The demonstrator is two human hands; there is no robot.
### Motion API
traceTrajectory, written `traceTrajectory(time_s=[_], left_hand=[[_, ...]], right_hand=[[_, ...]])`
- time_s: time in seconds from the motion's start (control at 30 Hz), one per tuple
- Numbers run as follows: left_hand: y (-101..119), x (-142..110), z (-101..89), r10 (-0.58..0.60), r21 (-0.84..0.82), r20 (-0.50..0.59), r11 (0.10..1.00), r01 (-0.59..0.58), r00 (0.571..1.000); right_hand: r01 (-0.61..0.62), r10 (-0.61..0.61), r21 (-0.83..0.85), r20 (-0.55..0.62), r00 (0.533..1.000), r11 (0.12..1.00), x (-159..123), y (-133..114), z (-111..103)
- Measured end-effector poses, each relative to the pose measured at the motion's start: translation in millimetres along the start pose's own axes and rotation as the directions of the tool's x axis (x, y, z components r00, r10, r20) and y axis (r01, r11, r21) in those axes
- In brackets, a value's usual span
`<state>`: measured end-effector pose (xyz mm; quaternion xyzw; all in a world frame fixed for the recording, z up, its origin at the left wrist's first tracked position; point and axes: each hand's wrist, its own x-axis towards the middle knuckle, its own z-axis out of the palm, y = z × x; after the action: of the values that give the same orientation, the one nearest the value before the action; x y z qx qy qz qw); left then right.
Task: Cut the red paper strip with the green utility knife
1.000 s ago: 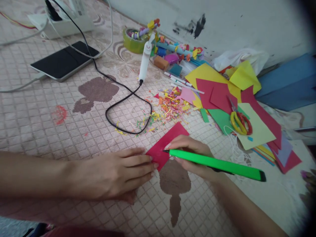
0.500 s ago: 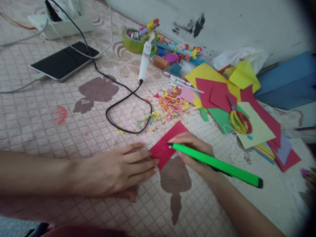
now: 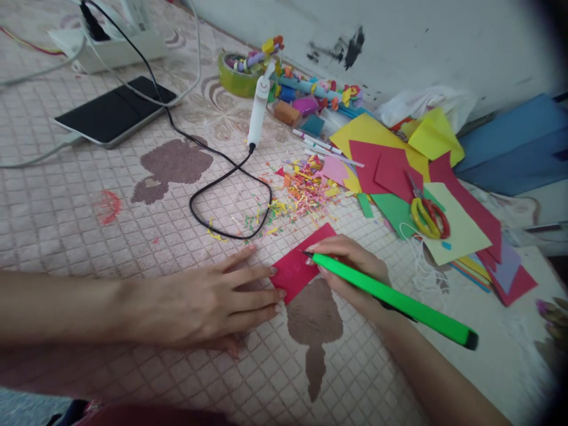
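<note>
A small red piece of paper (image 3: 295, 273) lies on the patterned cloth, with faint round marks on its surface. My left hand (image 3: 208, 302) is flat with fingers spread, two fingertips resting on the paper's left edge. In my right hand (image 3: 355, 266) is a bright green pen (image 3: 390, 296), pinched near its dark tip. That tip points at the paper's upper middle; whether it touches cannot be made out. The pen's back end reaches far to the lower right.
Behind the paper lie colourful paper scraps (image 3: 310, 186) and a white glue gun (image 3: 258, 112) with a looped black cable. Scissors (image 3: 428, 218) rest on coloured sheets (image 3: 459, 228) to the right. A tablet-like black device (image 3: 118, 109), power strip (image 3: 115, 50) and tape roll (image 3: 239, 77) sit farther back.
The pen tip has shifted slightly right and up over the paper, along with my right hand. The red paper has turned a little. My left fingers have spread slightly.
</note>
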<state>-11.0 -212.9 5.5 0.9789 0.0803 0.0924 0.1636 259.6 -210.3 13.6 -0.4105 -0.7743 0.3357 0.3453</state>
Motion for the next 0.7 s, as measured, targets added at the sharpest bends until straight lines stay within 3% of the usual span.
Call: traceTrajectory(time_s=[0.2,0.7], left_hand=[[-2,-2,2.2,0.006,-0.003,-0.002,1.0,-0.006,1.0],[-2,-2,4.1,-0.004,-0.031,-0.059,1.0,0.002,0.998]], right_hand=[[0.001,-0.059,0.175,0.327,0.943,0.985,9,-7,-2],[-0.08,-0.021,0.224,0.419,0.908,0.971,16,5,-3]])
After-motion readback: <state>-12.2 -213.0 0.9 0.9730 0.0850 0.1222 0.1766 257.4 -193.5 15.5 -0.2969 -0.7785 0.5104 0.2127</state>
